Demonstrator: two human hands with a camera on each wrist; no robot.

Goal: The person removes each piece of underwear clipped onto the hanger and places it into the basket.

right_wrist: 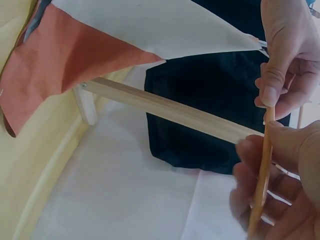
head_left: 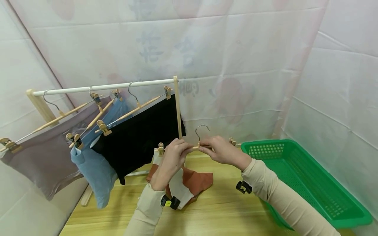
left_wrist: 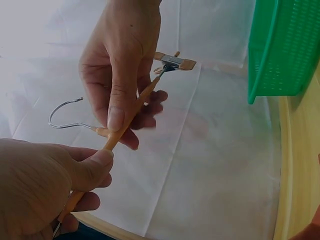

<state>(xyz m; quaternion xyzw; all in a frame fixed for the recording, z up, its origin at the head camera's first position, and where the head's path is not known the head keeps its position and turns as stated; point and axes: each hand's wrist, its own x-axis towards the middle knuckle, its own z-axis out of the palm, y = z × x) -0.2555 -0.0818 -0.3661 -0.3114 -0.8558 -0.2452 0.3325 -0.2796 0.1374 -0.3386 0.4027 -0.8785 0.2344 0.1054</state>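
Observation:
Both hands hold a wooden clip hanger point(head_left: 196, 147) by its bar, one on each side of the metal hook point(head_left: 202, 126). My left hand point(head_left: 175, 156) pinches the bar between thumb and fingers, close to the hook. My right hand point(head_left: 223, 150) grips the other half, thumb along the wood in the left wrist view. An orange-and-white cloth garment point(head_left: 197, 180) hangs from the clip point(head_left: 160, 149) at the left end, its lower part over the table. The right-end clip point(left_wrist: 175, 62) holds no cloth.
A rack with a white rail point(head_left: 109, 86) stands at left. From it hang mauve point(head_left: 48, 149), light blue point(head_left: 97, 173) and black point(head_left: 141, 141) garments on clip hangers. At right, a green basket point(head_left: 295, 160) sits on the wooden table point(head_left: 224, 209), below sheet-covered walls.

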